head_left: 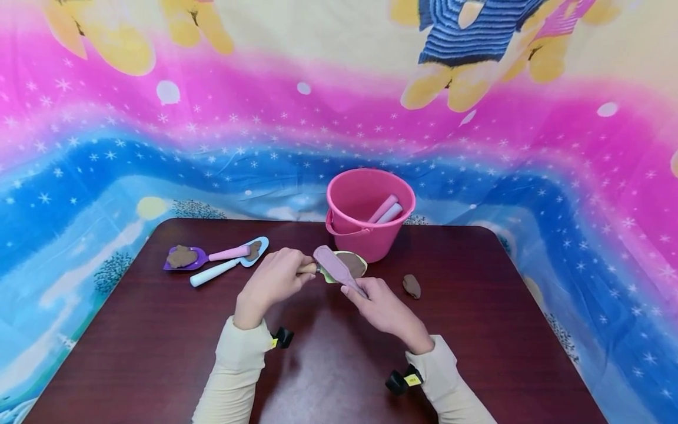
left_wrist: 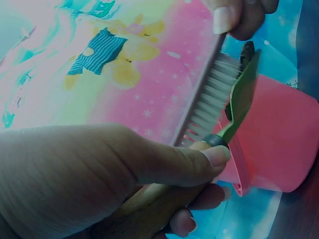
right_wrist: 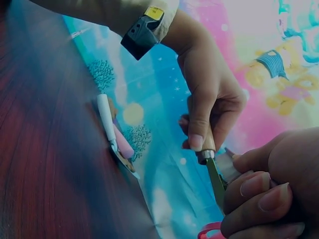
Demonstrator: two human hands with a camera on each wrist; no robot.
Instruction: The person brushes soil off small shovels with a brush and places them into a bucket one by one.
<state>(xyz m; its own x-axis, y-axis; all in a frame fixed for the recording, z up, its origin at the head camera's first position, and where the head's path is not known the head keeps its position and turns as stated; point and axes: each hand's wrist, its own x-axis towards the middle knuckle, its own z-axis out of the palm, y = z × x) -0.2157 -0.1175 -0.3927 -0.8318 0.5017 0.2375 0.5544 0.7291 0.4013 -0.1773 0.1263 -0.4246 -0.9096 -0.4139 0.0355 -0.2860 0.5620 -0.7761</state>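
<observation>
My left hand (head_left: 278, 274) grips the wooden handle of a trowel (left_wrist: 244, 94) with a green blade, held up over the table in front of the bucket. A layer of brown clay-like stuff (head_left: 355, 263) covers the blade's upper face. In my right hand (head_left: 385, 303) is a mauve brush (head_left: 333, 264), its handle pinched between thumb and fingers. Its pale bristles (left_wrist: 214, 87) face the blade and meet the brown layer in the left wrist view. The brush's back hides part of the blade in the head view.
A pink bucket (head_left: 365, 241) stands just behind the trowel, with two handles (head_left: 389, 213) sticking up inside. At the left lie a purple scoop (head_left: 200, 257) and a light blue trowel (head_left: 219, 272), both bearing brown lumps. Another brown lump (head_left: 411, 286) lies to the right.
</observation>
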